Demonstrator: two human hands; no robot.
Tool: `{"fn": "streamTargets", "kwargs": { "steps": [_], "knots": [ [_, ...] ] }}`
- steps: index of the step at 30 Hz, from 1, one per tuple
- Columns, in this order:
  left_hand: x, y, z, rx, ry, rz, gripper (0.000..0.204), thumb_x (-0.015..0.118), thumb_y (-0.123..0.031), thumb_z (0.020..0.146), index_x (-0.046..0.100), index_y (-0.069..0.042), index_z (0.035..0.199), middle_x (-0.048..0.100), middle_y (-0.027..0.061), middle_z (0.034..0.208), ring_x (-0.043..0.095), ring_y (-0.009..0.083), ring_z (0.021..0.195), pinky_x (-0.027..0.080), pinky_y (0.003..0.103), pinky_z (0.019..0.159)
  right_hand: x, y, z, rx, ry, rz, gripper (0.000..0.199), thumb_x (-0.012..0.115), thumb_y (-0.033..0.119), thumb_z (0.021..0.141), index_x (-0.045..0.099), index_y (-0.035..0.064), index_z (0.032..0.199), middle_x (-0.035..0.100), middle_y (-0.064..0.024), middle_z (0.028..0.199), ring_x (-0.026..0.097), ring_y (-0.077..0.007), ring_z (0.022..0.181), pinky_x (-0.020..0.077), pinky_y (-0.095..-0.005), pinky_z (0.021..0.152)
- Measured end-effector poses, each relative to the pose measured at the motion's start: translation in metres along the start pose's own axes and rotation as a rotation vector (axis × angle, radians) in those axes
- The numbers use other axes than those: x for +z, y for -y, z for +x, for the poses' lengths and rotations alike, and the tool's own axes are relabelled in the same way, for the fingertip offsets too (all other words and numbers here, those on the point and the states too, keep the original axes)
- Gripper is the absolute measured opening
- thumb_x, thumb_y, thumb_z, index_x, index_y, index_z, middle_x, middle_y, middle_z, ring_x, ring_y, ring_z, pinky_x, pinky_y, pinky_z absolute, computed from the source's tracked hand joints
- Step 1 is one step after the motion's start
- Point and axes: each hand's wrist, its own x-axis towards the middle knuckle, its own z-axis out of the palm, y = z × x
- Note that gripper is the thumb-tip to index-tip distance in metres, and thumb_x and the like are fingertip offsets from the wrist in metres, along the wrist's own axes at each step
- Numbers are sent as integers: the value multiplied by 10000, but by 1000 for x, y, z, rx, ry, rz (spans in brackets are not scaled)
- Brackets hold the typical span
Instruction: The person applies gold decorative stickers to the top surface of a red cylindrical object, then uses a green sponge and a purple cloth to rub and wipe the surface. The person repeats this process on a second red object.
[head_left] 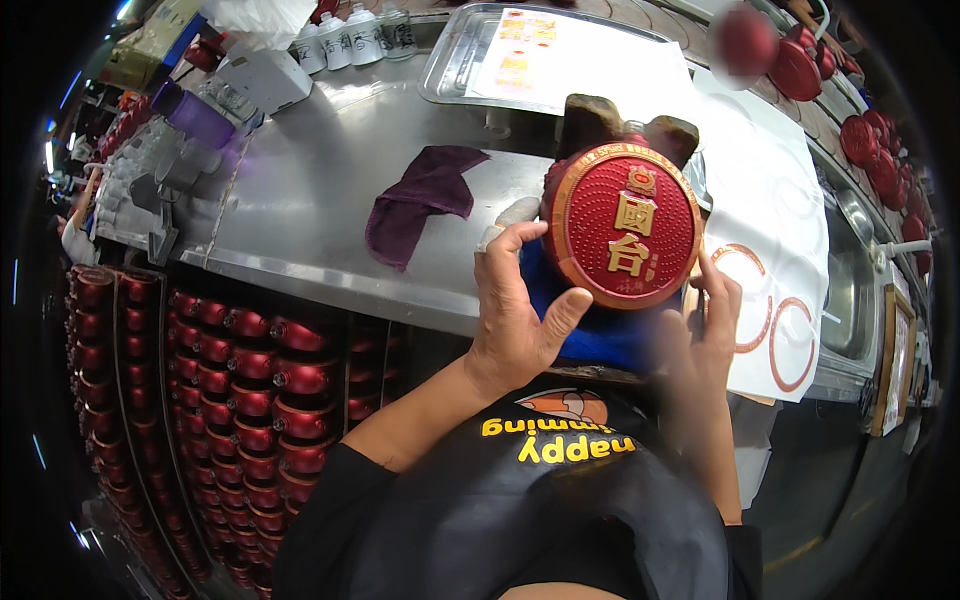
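A round, flat red bottle (627, 225) lies face up, with raised gold characters and an orange-gold strip round its rim. Beneath it shows a blue cloth (590, 330); dark blocks (590, 122) stand at its far side, by the neck. My left hand (515, 315) grips the bottle's left edge, fingertips on the side and thumb at the lower rim. At the right edge my right hand (705, 320) has its fingers against the side; its thumb is blurred. Right of the bottle, a white sheet (765, 190) carries orange-red ring strips (792, 345).
A crumpled purple cloth (415, 205) lies on the metal table (310, 200). Behind are a metal tray (450, 60) with printed sheets and several white bottles (363, 35). Red bottles (300, 370) fill racks at lower left; more (870, 145) stand at far right by a sink (850, 290).
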Motion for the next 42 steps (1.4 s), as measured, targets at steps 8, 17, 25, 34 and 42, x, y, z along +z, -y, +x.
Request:
{"fn": "streamTargets", "kwargs": {
  "steps": [8,17,25,34,42],
  "knots": [
    [11,-2,4,26,107,194,1064,715,-553,949,130,54,1597,326,307,1553,336,428,1439,230,528,1189,15,-18,12,60,14,98,1111,810,581,849,306,-84,1582,437,-265,1494,464,-401,1401,383,-493,1166],
    [10,-1,1,-2,143,196,1138,754,-561,915,97,63,1605,284,321,1576,310,436,1457,226,525,1200,13,-18,16,88,45,204,1045,836,523,845,356,-45,1580,486,-246,1503,456,-390,1427,370,-489,1180],
    [13,2,3,-42,136,75,1120,757,-529,925,93,67,1601,309,309,1571,347,425,1440,244,520,1194,13,-24,22,84,43,204,1044,823,567,843,383,-35,1574,529,-231,1451,499,-366,1391,384,-471,1164],
    [11,0,4,-50,148,49,1123,765,-531,918,102,64,1600,320,300,1566,375,414,1414,252,517,1191,9,-33,23,128,76,412,986,826,508,864,400,-41,1564,551,-229,1417,530,-358,1352,402,-463,1142],
    [12,5,6,-86,126,14,1113,751,-534,931,105,78,1600,332,310,1556,379,415,1419,269,517,1185,10,-36,27,92,93,336,950,798,517,894,412,-39,1560,565,-228,1413,538,-343,1350,403,-446,1146]
  ]
}}
